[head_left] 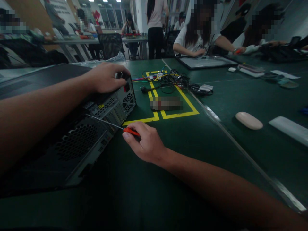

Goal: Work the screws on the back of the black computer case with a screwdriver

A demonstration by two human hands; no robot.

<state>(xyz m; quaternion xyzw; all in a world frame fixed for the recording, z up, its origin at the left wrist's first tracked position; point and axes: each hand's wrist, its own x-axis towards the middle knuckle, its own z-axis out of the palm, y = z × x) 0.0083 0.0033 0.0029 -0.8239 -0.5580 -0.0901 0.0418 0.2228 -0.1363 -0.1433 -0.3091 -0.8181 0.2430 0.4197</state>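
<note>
A black desktop computer case stands at the left, its rear with vents, slots and a fan grille facing me. My left hand grips the top rear corner of the case, with fingers and thumb curled over the edge. Between the fingers of my right hand is a screwdriver with a red-orange handle. Its long thin shaft points left across the rear of the case. The tip lies close to the case's rear edge; whether it touches a screw I cannot tell.
Beyond the case lie bundled cables and a blurred-out object within yellow tape on the green table. A beige mouse-like object and a white bar sit to the right. Across the table, people work near a flat panel.
</note>
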